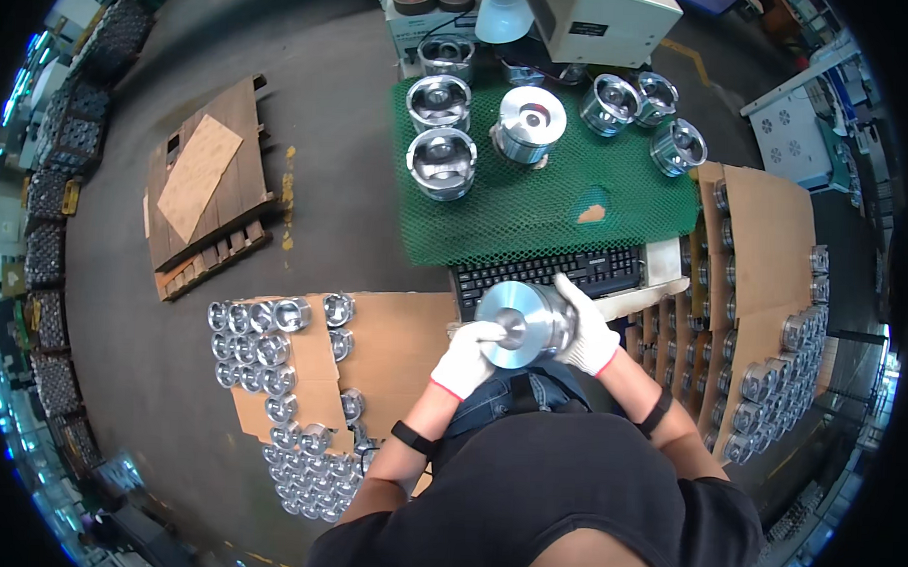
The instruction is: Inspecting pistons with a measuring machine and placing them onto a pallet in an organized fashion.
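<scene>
A shiny metal piston (508, 297) is held up in front of my body, its round end face with a central recess turned upward. My left hand (466, 360), in a white glove with a red cuff edge, closes on the piston's left side, fingers reaching over the face toward the recess. My right hand (590, 331), gloved the same way, is wrapped round the right side. The undersides of both hands are hidden. Just beyond the piston lies a black keyboard (559, 269), partly covered by it.
A green mesh mat (537, 211) bears several pistons (441, 164). Behind it stand a beige machine (603, 24) and a white lamp shade (504, 15). Cardboard sheets (397, 332) with rows of pistons flank me on both sides. A wooden pallet (210, 260) lies on the floor at left.
</scene>
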The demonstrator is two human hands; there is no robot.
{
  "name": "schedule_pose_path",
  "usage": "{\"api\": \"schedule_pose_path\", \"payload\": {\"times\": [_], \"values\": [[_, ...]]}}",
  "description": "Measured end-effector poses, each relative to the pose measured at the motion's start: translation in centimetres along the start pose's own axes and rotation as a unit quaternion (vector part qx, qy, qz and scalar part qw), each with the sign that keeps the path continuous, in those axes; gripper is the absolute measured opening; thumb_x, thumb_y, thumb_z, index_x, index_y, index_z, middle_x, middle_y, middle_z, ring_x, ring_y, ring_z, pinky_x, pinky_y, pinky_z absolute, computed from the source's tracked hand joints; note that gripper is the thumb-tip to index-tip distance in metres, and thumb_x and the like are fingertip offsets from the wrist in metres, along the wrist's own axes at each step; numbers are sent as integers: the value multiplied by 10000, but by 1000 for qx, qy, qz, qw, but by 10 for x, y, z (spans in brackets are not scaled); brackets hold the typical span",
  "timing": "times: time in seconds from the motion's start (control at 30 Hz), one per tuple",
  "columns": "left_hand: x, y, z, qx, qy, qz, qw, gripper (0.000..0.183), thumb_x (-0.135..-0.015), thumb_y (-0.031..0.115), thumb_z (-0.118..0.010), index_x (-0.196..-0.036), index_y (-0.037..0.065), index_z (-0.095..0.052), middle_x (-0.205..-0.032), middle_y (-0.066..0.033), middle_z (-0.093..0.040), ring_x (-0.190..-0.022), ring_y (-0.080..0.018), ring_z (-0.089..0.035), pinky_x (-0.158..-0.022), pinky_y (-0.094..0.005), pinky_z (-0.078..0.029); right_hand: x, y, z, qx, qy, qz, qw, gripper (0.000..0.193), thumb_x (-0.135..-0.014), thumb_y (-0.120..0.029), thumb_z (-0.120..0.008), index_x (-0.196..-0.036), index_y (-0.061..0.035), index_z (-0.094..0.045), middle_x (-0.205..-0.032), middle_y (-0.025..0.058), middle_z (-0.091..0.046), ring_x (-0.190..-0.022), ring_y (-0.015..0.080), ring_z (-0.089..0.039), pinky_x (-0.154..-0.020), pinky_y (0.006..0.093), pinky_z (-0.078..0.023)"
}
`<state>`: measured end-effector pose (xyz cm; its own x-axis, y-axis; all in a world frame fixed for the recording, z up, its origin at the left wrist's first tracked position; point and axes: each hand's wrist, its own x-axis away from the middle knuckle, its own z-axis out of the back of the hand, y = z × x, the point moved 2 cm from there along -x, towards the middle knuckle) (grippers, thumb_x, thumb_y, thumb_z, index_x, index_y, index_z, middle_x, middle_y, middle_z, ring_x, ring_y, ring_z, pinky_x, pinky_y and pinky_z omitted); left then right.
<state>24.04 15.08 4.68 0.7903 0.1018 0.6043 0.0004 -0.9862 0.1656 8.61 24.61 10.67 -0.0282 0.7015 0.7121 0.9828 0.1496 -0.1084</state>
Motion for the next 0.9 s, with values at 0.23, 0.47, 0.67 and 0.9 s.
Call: {"api": "schedule_pose_path", "payload": {"times": [0.23, 0.47, 0.67, 0.9], "values": [[-8, -11, 60, -497, 11, -121, 859, 429, -927, 265, -615, -1275, 16, -580, -1165, -61, -611, -1086, -162, -565, -968, -331, -459, -15, -14, 25, 404, 97, 34, 909, 299, -879, -300, -706, -989, -23, -684, -885, 60, -646, -853, 128, -617, -776, 292, -501], [-28, 12, 85, -75, 25, 13, 997, 614, -1012, 418, -486, -1399, -52, -413, -1111, -159, -620, -836, -243, -630, -674, -371, -552, -63, -41, -53, 942, -104, 10, 320, 499, -802, -301, -631, -1273, -136, -623, -1154, 195, -660, -1066, 371, -633, -938, 433, -482], [-79, 36, 57, 37, 95, -39, 994, 727, -1002, 621, -302, -1364, 9, -450, -1103, -147, -639, -859, -280, -644, -665, -423, -563, -110, -35, -105, 941, -89, 169, 279, 265, -905, -198, -519, -1106, -82, -646, -982, 223, -688, -863, 402, -665, -796, 456, -525], [-101, 58, 59, 54, 194, -134, 970, 562, -1002, 592, -335, -1324, 170, -519, -1252, -74, -626, -1094, -261, -636, -842, -448, -568, -151, -30, -95, 920, -88, 285, 254, 268, -765, -128, -596, -986, 3, -673, -791, 196, -686, -714, 375, -679, -703, 461, -544]]}}
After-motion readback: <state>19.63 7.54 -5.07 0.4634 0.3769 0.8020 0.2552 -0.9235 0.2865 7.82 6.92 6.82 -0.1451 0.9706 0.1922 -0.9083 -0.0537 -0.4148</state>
